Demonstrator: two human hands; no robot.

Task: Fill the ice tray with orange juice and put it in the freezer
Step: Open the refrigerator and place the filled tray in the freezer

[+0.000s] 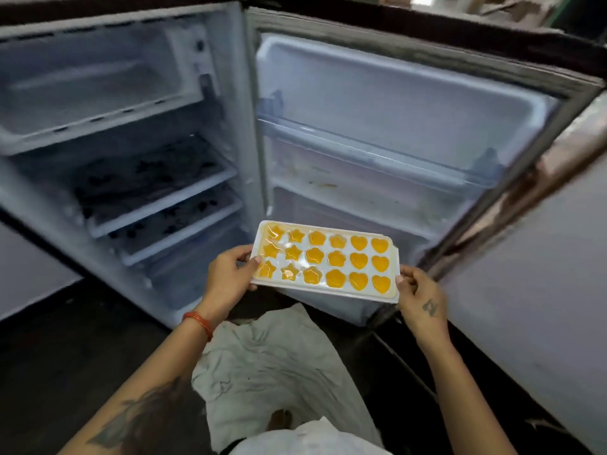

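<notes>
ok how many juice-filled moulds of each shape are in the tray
In the ice tray, held by the left hand and right hand:
star moulds: 6
flower moulds: 6
heart moulds: 6
total: 18

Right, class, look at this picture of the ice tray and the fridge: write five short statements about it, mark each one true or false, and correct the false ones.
1. Both hands hold the ice tray, the left hand at one short end and the right hand at the other. True.
2. The tray's moulds are empty. False: all of them hold orange liquid.
3. The fridge door is open. True.
4. The tray already rests inside the freezer compartment. False: it is held in front of the open fridge, below that compartment.
5. All the moulds are heart-shaped. False: there are stars, flowers and hearts.
</notes>
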